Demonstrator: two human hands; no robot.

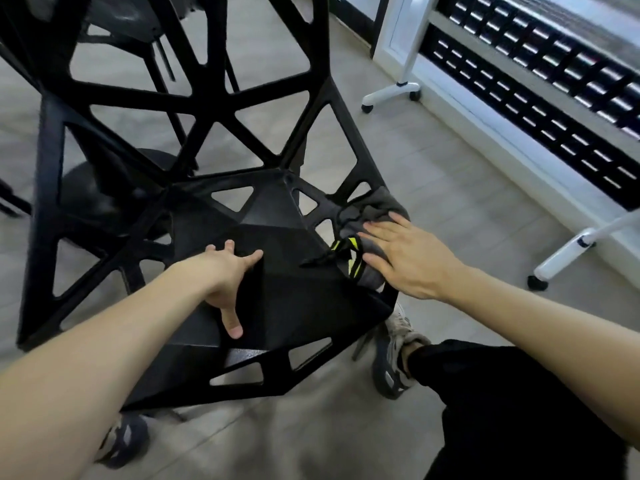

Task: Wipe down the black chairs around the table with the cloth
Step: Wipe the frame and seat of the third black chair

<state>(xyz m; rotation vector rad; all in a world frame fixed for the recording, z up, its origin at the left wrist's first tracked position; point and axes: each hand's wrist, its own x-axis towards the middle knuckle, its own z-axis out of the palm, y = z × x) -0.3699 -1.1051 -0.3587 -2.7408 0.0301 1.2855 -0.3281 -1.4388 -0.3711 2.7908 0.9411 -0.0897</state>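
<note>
Head view: my left hand (227, 280) rests on the middle of the black chair (277, 282) seat, fingers spread wide, thumb toward 6 o'clock. My right hand (407, 254) presses flat, fingers straight and together, on the grey cloth (367, 216) bunched at the seat's 3 o'clock edge; its yellow-striped tag (351, 254) peeks out beside my fingertips. The open-lattice backrest rises at 12 o'clock. White wheeled legs (391, 91) stand at 1 and 3 o'clock. My shoes (393, 355) sit under the seat.

Chairs: two (277, 265) (114, 26). Cloth: one (374, 220). Hands: two (225, 271) (408, 254).
</note>
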